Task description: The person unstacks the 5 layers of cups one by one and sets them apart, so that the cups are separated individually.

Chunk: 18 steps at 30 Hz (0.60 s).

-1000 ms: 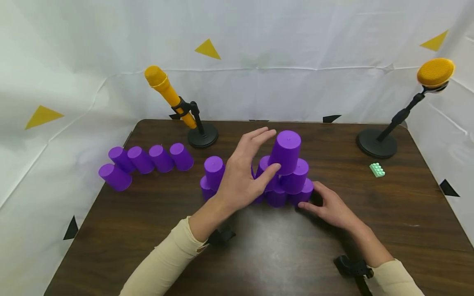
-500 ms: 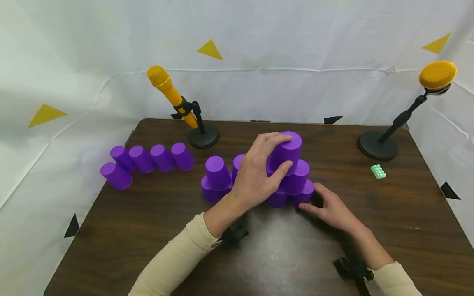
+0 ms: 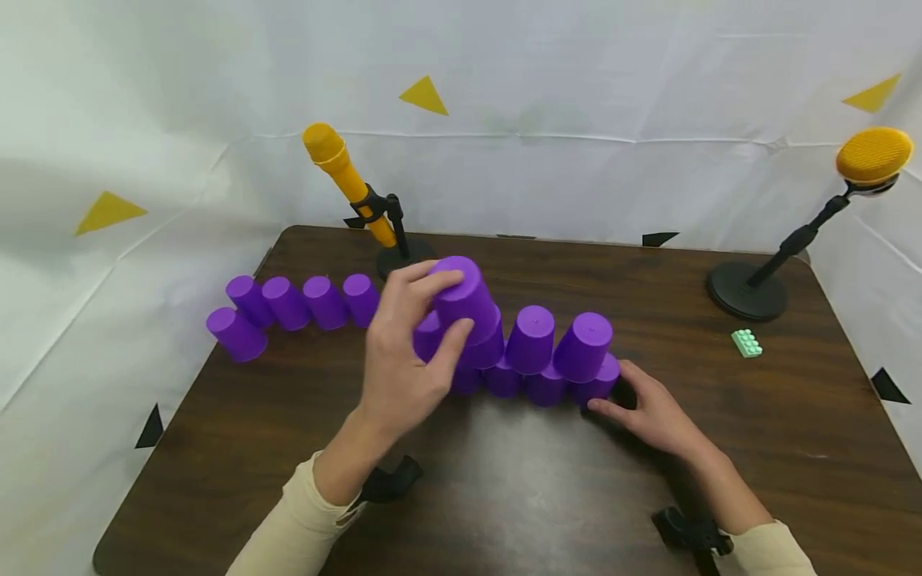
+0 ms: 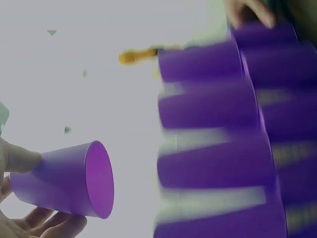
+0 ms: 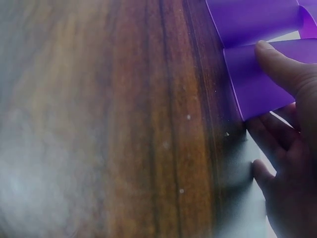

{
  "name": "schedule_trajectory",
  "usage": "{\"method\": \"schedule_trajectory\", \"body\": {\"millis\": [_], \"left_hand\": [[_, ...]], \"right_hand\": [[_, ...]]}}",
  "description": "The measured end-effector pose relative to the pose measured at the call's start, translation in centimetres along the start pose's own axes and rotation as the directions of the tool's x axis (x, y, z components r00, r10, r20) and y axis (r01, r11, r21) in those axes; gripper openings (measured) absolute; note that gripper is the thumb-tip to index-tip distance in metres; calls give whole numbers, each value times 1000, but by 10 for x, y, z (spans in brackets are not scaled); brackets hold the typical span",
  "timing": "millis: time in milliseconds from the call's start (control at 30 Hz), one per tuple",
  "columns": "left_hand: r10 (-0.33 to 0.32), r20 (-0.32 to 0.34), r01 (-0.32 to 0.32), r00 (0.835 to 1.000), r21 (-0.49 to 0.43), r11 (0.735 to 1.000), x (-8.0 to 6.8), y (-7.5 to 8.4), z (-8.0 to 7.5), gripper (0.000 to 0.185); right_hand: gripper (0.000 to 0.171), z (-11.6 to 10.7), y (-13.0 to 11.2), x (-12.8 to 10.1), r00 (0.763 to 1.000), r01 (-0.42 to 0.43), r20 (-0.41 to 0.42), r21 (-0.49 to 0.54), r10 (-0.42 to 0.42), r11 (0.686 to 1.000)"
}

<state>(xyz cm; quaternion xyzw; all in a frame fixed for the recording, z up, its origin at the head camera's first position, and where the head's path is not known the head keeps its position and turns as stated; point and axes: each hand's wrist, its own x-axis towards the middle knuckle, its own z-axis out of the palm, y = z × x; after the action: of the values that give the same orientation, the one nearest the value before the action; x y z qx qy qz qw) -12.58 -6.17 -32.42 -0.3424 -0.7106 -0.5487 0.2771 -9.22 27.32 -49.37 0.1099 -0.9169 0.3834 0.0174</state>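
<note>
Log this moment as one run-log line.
left hand: holds purple cup lifted | right hand: touches end bottom cup | table

The left hand (image 3: 399, 364) has lifted the top cup (image 3: 467, 298) leftward off the pyramid (image 3: 547, 360).

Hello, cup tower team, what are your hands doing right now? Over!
Left hand holds one purple cup lifted over the cup pyramid. Right hand touches the end bottom cup. Nothing in the way.
</note>
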Motion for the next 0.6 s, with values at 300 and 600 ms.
{"method": "schedule_trajectory", "body": {"millis": [300,600], "left_hand": [[-143,-372,264,917,297,918,-40,-44,-89,40],[-381,-412,554,828,492,672,-92,-141,-145,41]], "right_hand": [[53,0,-1,0,1000,-2,0,3,2,1000],[60,-1,0,-1,998,-59,36,9,59,998]]}}
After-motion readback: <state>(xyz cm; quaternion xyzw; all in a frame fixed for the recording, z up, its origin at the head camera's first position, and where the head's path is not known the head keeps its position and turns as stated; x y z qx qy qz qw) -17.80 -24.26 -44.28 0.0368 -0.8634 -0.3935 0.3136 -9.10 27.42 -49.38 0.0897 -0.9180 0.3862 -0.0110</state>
